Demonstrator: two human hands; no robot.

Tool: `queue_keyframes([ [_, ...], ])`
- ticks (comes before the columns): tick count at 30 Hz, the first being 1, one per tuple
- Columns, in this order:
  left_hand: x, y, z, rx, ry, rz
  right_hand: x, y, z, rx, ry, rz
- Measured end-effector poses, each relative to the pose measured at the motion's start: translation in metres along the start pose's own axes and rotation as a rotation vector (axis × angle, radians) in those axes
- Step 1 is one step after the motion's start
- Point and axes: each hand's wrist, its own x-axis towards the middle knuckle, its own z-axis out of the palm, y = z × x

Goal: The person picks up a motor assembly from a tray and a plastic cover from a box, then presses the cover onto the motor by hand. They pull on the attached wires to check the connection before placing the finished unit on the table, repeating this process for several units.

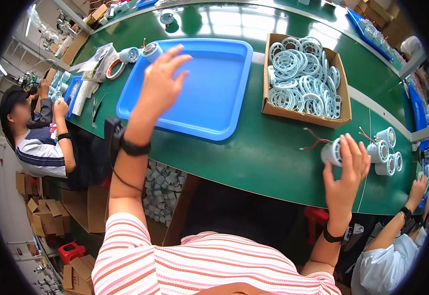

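My left hand (161, 86) is raised above the left part of the blue tray (207, 83), its fingers apart and holding nothing. Just beyond its fingers, a light-blue cylindrical motor housing (151, 51) sits at the tray's far left corner. On the right, my right hand (347, 164) grips another light-blue motor housing (331, 153) by its sides, over the green table. Red and dark wires (316, 142) stick out of this one to the left. Several similar housings (384, 153) with wires stand grouped to the right of that hand.
A cardboard box (307, 117) full of light-blue plastic rings stands right of the tray. Left of the tray are a tape roll (116, 69), another housing (129, 54) and tweezers (96, 109). A carton of small parts (162, 191) is below the table edge. Co-workers sit at both sides.
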Motion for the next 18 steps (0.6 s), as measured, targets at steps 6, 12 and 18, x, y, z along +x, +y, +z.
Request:
queue_keyframes([
  [6,0.022,-0.121,0.008,0.402,-0.137,-0.027,0.001,0.033,-0.001,-0.167,0.133,0.138],
  [12,0.022,-0.093,-0.011,0.19,-0.262,-0.066,0.065,-0.003,-0.034,0.044,0.104,-0.115],
  [18,0.008,-0.029,-0.023,-0.027,-0.208,0.05,0.156,-0.018,0.042,0.231,0.04,-0.38],
])
